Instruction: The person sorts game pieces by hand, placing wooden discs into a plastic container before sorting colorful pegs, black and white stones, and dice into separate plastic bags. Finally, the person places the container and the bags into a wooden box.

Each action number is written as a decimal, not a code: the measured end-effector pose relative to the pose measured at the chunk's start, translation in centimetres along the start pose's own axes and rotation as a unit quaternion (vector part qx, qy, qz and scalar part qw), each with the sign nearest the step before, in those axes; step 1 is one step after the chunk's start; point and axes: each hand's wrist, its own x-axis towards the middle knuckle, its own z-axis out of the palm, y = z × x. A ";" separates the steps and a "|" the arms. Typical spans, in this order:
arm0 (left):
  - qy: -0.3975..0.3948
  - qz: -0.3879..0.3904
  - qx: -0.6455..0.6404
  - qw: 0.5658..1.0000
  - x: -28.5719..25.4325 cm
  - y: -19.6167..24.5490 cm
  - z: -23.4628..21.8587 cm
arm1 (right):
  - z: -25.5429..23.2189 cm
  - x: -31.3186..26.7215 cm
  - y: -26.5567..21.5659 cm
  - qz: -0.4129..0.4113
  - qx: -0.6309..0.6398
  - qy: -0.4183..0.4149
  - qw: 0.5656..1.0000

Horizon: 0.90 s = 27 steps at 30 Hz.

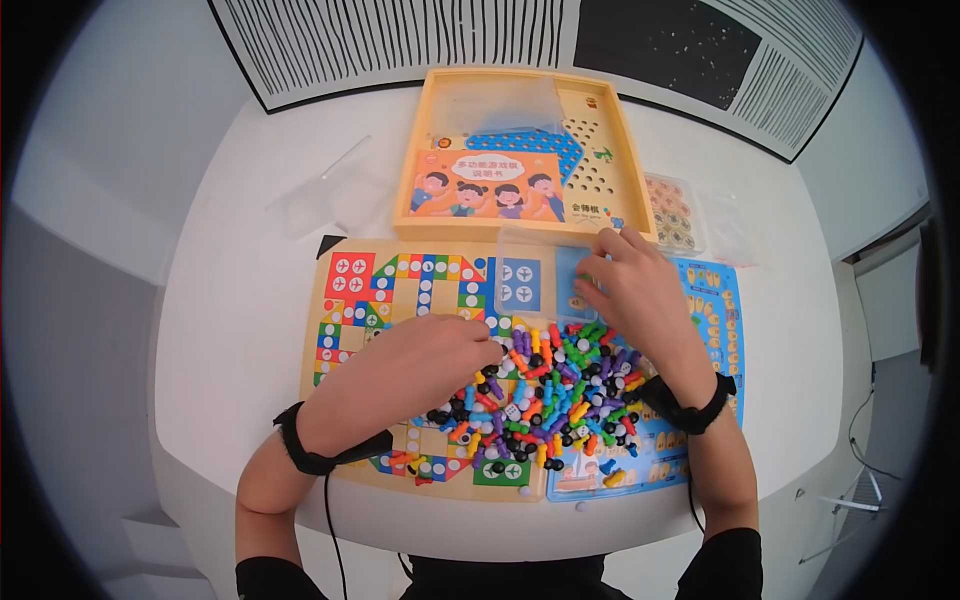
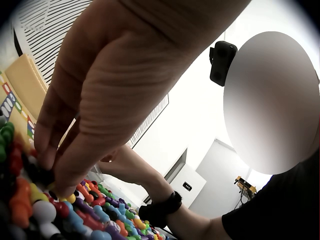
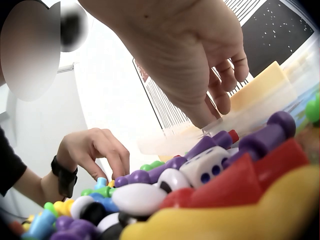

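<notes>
In the head view, my left hand [image 1: 430,360] reaches down into the left side of a heap of small coloured pegs, black and white pieces and dice [image 1: 545,405]. Its thumb and fingertips pinch a small black piece [image 2: 36,172], partly hidden by the fingers. My right hand [image 1: 640,290] is beyond the heap, at the right end of a clear plastic box [image 1: 520,300]. The right wrist view shows its thumb and index finger together at the box's rim, with the other fingers loosely bent. A white die [image 3: 204,167] lies among the pegs below that hand.
The heap covers parts of a colourful board [image 1: 350,440] and a blue printed sheet [image 1: 725,350]. Behind them stands a wooden tray [image 1: 408,190] with an orange booklet [image 1: 485,185]. A case of round pieces [image 1: 672,212] is to its right, clear plastic [image 1: 335,195] to its left.
</notes>
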 end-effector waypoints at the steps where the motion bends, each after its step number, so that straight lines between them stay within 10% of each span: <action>1: -0.001 0.000 0.000 1.000 0.1 0.0 0.0 | 0.1 -0.1 0.1 0.001 0.000 0.000 1.000; 16: 0.006 0.065 0.034 0.997 0.5 0.5 -0.6 | 0.4 -0.4 -0.1 -0.018 0.026 -0.023 0.999; 27: 0.315 0.043 -0.068 0.946 2.1 0.9 -1.2 | -0.2 -0.6 -0.6 -0.024 -0.024 0.001 0.999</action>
